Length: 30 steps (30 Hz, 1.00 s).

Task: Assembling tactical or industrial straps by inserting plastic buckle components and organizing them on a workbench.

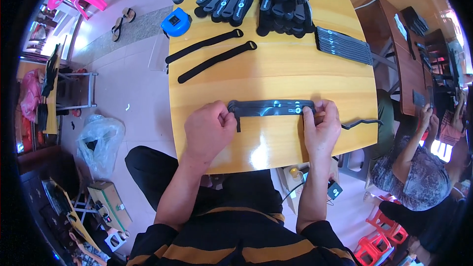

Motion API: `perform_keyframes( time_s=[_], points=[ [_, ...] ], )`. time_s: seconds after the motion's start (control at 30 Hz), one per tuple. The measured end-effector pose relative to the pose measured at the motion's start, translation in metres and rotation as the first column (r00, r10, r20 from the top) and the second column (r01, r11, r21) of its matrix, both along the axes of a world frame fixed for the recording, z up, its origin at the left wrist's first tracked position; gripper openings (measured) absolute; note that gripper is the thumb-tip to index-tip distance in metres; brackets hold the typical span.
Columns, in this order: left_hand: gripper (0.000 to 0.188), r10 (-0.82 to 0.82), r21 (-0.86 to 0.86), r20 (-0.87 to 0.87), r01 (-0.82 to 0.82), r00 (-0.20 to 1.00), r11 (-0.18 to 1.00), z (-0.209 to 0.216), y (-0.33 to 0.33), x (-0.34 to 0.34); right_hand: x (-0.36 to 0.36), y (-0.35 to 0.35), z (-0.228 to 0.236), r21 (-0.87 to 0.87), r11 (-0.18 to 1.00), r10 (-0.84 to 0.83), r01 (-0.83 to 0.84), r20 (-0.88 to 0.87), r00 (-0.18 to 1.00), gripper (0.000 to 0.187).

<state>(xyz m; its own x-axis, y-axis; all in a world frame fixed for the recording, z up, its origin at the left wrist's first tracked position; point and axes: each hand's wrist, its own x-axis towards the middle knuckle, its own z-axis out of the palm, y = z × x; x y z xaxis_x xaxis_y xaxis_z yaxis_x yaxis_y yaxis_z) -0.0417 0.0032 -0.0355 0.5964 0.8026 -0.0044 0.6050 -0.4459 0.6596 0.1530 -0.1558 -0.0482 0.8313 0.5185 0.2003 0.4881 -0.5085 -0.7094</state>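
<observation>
A flat black strap bundle (pixel 268 108) with white print lies stretched crosswise over the near part of the yellow wooden table (pixel 295 81). Its left end is pinched by my left hand (pixel 209 128), with a short black tail hanging down beside the fingers. At the other end my right hand (pixel 322 125) grips it between thumb and fingers. Farther away to the left are two loose black straps with looped ends, a nearer strap (pixel 217 62) and a farther strap (pixel 204 45). A wavy black strap (pixel 362 123) lies right of my right hand, partly over the table's edge.
Large strap bundles (pixel 231 2) (pixel 285 5) sit at the table's far side, near a blue tape-measure-like device (pixel 176 22). A neat strap stack (pixel 343 46) lies far right. A co-worker (pixel 414 172) sits at right near red stools (pixel 374 246). A plastic bag (pixel 101 143) is on the left floor.
</observation>
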Motion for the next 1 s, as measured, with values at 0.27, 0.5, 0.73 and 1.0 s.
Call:
perform_keyframes(
  time_s=[0.27,0.5,0.73,1.0],
  points=[
    [0.016,-0.015,-0.023,-0.020,0.015,1.000,1.000,0.001,0.004,-0.007,-0.024,0.008,0.016,0.082,0.989,0.093,-0.127,0.331,0.939,0.028],
    [0.020,-0.134,0.221,0.070,0.116,0.988,0.968,0.015,-0.009,-0.026,-0.076,0.017,0.013,-0.250,0.749,0.654,-0.614,0.126,0.746,0.069],
    [0.073,-0.388,0.324,-0.239,0.450,0.890,0.832,-0.004,-0.029,-0.035,-0.088,0.015,-0.001,-0.363,0.709,0.685,-0.604,0.149,0.713,0.077],
    [0.091,-0.425,0.289,-0.298,0.505,0.855,0.813,-0.014,-0.027,-0.037,-0.063,-0.011,-0.015,-0.497,0.776,0.552,-0.390,0.234,0.800,0.089]
  ],
)
